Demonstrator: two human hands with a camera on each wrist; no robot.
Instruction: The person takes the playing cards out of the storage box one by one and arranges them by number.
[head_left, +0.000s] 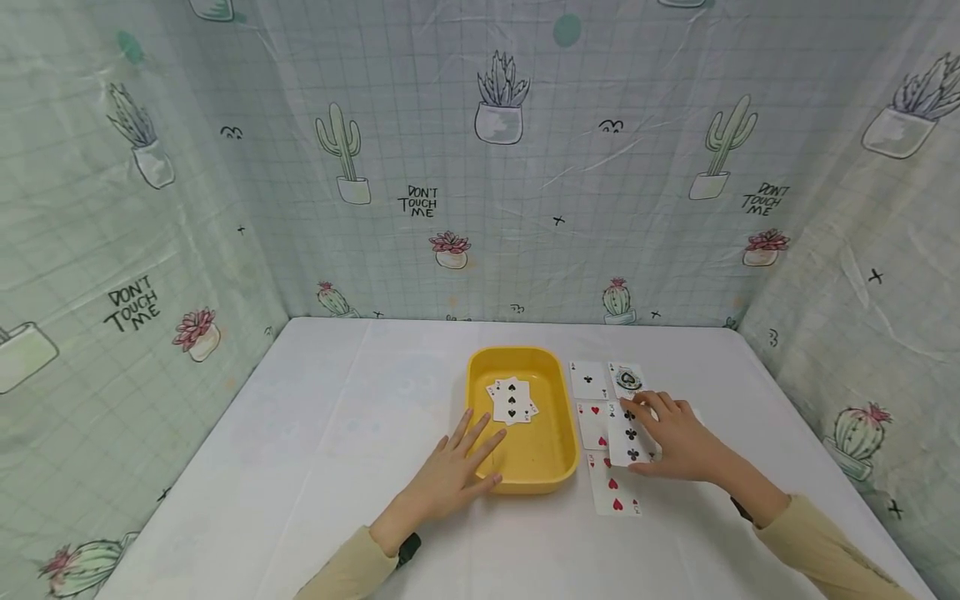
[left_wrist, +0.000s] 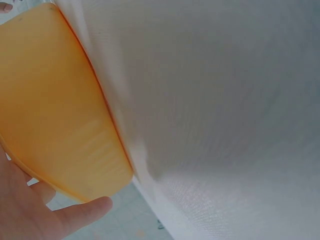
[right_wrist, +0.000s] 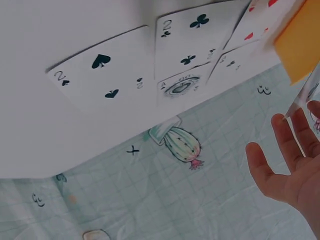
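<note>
My right hand (head_left: 675, 437) holds a three of clubs playing card (head_left: 622, 437) by its edges, thumb on the near side and fingers on the far side. Below and around it lie face-up cards: the ace of clubs (head_left: 588, 381), ace of spades (head_left: 628, 380), two of hearts (head_left: 592, 423) and three of hearts (head_left: 613, 497). The two of clubs (right_wrist: 190, 37) and two of spades (right_wrist: 101, 75) show in the right wrist view. Spread fingers of my left hand (head_left: 450, 475) lie over the near-left rim of a yellow tray (head_left: 536, 479).
Inside the tray is a small pile of cards (head_left: 512, 402), a three of spades on top. A white table (head_left: 337, 417) bears everything. Printed cloth (head_left: 480, 208) hangs behind the table and along both sides.
</note>
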